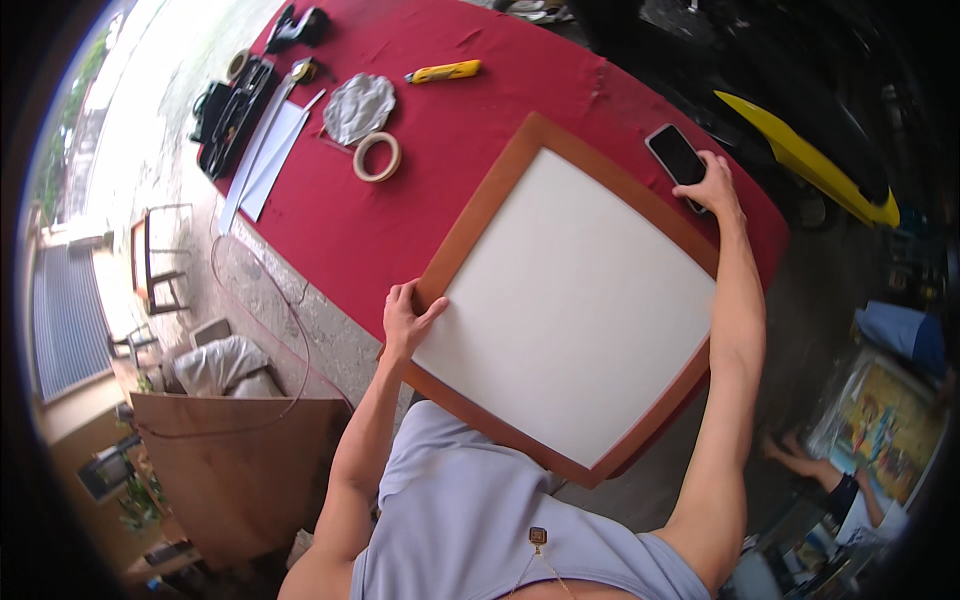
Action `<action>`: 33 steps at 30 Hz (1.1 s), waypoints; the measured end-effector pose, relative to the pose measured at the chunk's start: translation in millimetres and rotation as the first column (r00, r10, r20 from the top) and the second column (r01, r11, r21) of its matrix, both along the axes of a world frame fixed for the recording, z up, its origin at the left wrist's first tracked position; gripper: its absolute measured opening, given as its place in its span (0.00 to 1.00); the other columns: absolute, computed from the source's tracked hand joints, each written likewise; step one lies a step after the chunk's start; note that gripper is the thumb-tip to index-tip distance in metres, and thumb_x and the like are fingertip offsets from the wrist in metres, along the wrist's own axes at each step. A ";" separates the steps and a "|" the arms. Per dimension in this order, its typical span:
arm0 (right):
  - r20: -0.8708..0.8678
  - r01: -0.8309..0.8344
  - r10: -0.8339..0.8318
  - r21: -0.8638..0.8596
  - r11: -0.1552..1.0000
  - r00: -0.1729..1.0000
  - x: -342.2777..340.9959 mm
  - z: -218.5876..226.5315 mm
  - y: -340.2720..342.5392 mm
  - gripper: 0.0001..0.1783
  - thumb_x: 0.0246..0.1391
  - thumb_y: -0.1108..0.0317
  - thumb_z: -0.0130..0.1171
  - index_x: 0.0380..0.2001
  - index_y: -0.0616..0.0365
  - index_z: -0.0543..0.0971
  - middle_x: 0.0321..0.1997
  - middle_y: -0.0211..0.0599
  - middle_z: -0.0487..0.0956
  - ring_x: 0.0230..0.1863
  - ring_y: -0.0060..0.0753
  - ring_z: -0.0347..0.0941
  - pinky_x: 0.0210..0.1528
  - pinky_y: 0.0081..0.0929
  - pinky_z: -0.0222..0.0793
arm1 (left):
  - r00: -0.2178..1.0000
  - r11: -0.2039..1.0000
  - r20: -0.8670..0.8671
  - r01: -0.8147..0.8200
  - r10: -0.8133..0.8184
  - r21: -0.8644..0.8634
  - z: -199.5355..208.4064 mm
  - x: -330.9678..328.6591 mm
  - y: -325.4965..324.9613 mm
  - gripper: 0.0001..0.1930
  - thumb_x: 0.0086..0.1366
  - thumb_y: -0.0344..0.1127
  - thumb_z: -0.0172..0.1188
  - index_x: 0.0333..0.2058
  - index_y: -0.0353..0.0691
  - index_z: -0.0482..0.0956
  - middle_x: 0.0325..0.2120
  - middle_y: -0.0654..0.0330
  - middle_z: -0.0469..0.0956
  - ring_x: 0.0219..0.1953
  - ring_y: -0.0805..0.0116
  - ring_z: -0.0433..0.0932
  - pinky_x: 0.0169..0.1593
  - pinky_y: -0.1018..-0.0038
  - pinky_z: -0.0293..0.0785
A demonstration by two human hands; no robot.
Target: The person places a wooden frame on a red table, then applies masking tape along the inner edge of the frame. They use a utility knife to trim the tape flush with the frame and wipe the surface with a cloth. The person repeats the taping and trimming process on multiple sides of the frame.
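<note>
A square brown wooden frame (478, 212) with a white board inside lies flat on a red cloth-covered table (430, 120), its near corner hanging over the table's edge. My left hand (408, 320) grips the frame's left corner, fingers over the wood and thumb on the white board. My right hand (714, 185) rests at the frame's far right corner, its fingers touching a black smartphone (677, 155) that lies on the cloth just beyond the frame.
On the far table lie a roll of tape (377, 157), a yellow utility knife (444, 72), crumpled grey material (358, 106), white sheets (268, 155), black tools (230, 115). A wooden board (235, 465) stands lower left. Another person sits on the floor by a colourful picture (885, 425).
</note>
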State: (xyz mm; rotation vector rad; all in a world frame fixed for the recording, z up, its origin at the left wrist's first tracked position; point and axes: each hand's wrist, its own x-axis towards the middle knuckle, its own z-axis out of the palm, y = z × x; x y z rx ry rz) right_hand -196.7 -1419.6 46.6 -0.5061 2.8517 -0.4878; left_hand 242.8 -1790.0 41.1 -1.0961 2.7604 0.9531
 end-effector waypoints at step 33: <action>0.717 0.713 -0.178 -0.568 0.412 0.674 322.8 24.2 -475.9 0.52 0.42 0.36 0.69 0.59 0.66 0.64 0.51 0.50 0.76 0.55 0.41 0.72 0.56 0.32 0.67 | 0.915 0.575 -0.278 0.064 0.293 0.815 5.9 -58.6 -217.4 0.25 0.73 0.52 0.44 0.55 0.37 0.72 0.48 0.55 0.76 0.48 0.65 0.74 0.52 0.68 0.71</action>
